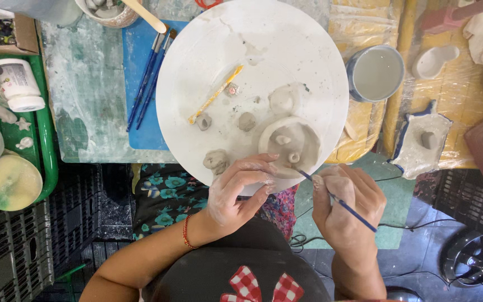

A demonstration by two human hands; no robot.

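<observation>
A small grey clay dish point(292, 142) with little clay lumps inside rests near the front edge of a round white board point(286, 50). My left hand point(240, 193), dusted with clay, grips the board's front edge and touches the dish's near rim. My right hand point(346, 207) holds a thin blue-handled brush point(342, 202) like a pen, its tip at the dish's right side. Small clay lumps point(216, 160) and a yellow-handled tool point(216, 94) lie on the board.
A blue-rimmed cup of cloudy water point(375, 72) stands right of the board. Blue brushes point(149, 78) lie to the left on a blue mat. A white jar point(20, 85) and a green tray point(48, 162) are far left; black crates point(12, 251) sit below.
</observation>
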